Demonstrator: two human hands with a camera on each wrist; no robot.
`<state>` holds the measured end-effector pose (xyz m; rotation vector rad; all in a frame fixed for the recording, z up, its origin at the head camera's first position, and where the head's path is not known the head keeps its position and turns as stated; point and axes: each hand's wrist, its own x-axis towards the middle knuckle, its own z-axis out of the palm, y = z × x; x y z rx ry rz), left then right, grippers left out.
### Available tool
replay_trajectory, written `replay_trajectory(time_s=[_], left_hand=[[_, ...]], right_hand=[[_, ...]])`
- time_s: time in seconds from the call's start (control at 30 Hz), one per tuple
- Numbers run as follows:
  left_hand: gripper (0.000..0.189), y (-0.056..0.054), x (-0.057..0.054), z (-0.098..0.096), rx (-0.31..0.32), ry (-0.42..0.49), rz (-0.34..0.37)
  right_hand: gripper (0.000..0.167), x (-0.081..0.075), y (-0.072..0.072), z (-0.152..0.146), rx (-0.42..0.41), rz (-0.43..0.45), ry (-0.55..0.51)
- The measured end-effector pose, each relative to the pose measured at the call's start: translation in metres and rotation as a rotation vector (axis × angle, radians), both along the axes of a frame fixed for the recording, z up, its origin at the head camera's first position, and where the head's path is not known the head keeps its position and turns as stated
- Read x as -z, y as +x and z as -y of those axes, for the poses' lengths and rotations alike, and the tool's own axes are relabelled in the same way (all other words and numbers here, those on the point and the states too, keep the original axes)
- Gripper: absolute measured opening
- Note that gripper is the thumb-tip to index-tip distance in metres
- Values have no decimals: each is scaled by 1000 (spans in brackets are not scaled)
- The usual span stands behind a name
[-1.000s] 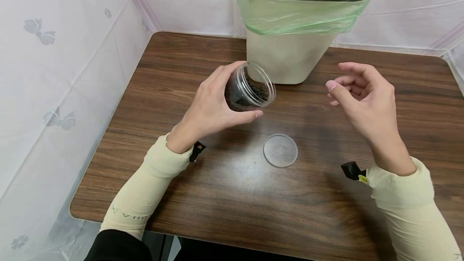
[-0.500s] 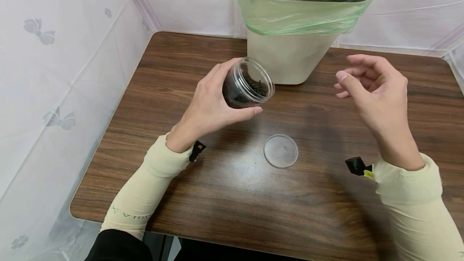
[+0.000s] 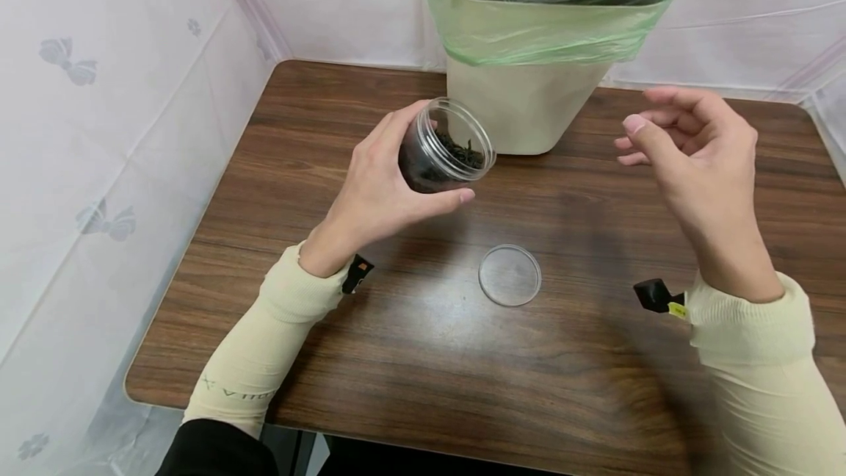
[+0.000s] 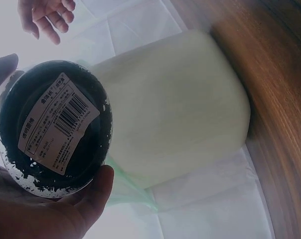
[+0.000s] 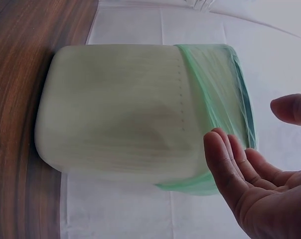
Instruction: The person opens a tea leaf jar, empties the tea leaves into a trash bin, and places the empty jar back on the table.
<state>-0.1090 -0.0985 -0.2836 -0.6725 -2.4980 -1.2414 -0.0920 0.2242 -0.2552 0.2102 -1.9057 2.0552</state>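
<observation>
Plainly, in the head view, we saw the left hand (image 3: 380,186) curled round a clear jar (image 3: 449,145), holding it tilted and off the table (image 3: 423,380). Its mouth faced up and toward the right hand's side, and dark shreds (image 3: 461,151) lay inside. The right hand (image 3: 703,160) hung well apart from the jar, fingers loosely bent and thumb free, grasping nothing. Between the hands, but nearer to us than the jar, a clear lid (image 3: 510,275) lay flat. Behind the jar stood a pale bin (image 3: 522,105); we could not tell whether the two touched.

In the left wrist view, we looked at the jar's base with its printed label (image 4: 59,124), gripped from opposite sides, while the right hand showed beyond it.

In the right wrist view, we found the right hand's thumb spread from its fingers, near the bin's green bag (image 5: 215,94).
</observation>
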Motion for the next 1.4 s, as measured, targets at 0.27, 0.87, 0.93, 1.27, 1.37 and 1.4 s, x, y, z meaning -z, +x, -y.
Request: replay_trajectory(time_s=[0.27,0.87,0.93,1.27,1.37,1.4], left_hand=[[96,-1,-2,0,3,-2,0],[96,0,-4,1,1,5,-6],[96,0,-4,1,-1,2,-8],[95,-4,-9,0,-3,1,-25],[95,-6,-10,1,-5,5,-34],[95,-6,-11,1,-5,7,-36]], right_hand=[[32,-9,-4,-3,5,26,-60],[34,-23,-22,-11,-76,49,-182],[35,-25,-24,-12,-83,48,-193],[37,-34,-31,-16,-97,83,-238],[38,-38,-34,-16,-99,97,-254],[38,-39,-35,-16,-97,101,-256]])
